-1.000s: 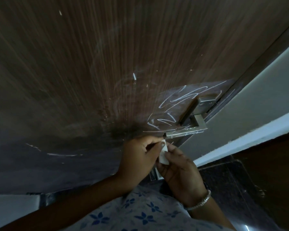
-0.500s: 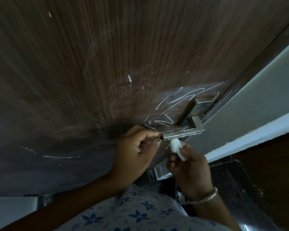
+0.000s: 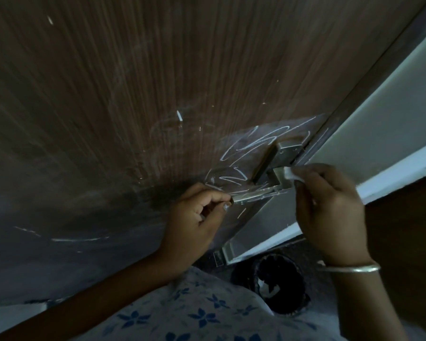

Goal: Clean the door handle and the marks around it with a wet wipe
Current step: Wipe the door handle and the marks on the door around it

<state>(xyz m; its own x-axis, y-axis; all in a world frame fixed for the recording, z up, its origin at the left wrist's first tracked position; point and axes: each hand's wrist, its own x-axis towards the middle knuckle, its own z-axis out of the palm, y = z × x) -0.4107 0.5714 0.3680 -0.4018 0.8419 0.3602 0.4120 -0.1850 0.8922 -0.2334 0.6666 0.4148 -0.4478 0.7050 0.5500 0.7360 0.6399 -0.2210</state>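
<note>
Pinching the free tip of the door handle point(image 3: 251, 194) between thumb and forefinger, the left hand point(image 3: 194, 217) steadies it, while the right hand point(image 3: 327, 207) holds a small folded wet wipe point(image 3: 290, 174) pressed to the handle's corner, near the door's edge. The wipe looks soft and limp, best bunched under the fingertips; the metal lever seems stiff and probably slippery once wet. White scribbles point(image 3: 244, 146) cover the dark wood-grain door point(image 3: 133, 94) just beside the handle, in a dim room.

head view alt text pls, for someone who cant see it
A right hand presses a white wet wipe on a metal door handle, while the left hand pinches the lever's free end. White scribbles mark the brown door.
</note>
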